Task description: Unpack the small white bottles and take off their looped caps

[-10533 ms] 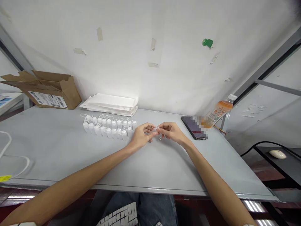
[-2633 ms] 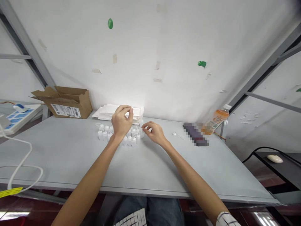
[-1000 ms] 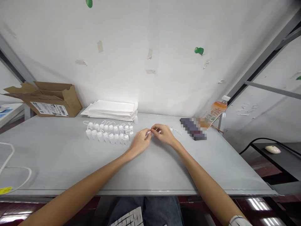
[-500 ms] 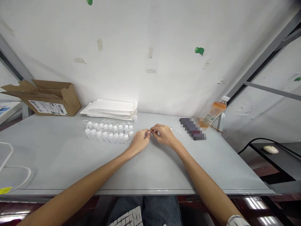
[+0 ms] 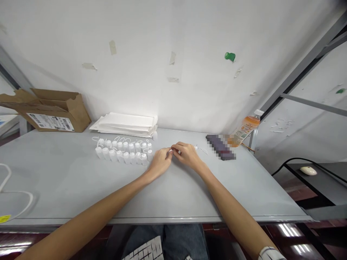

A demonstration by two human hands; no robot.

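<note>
Left fingers (image 5: pixel 165 151) and right fingers (image 5: pixel 179 146) pinch a small white piece (image 5: pixel 170 150) (mostly hidden).

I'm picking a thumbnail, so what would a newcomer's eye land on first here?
Probably the left hand and right hand, their fingertips meeting at a small white piece, mostly hidden, over the middle of the grey table. Next, perhaps, the rows of little white bottles left of the hands, and the bright orange drink bottle at the back right.
</note>
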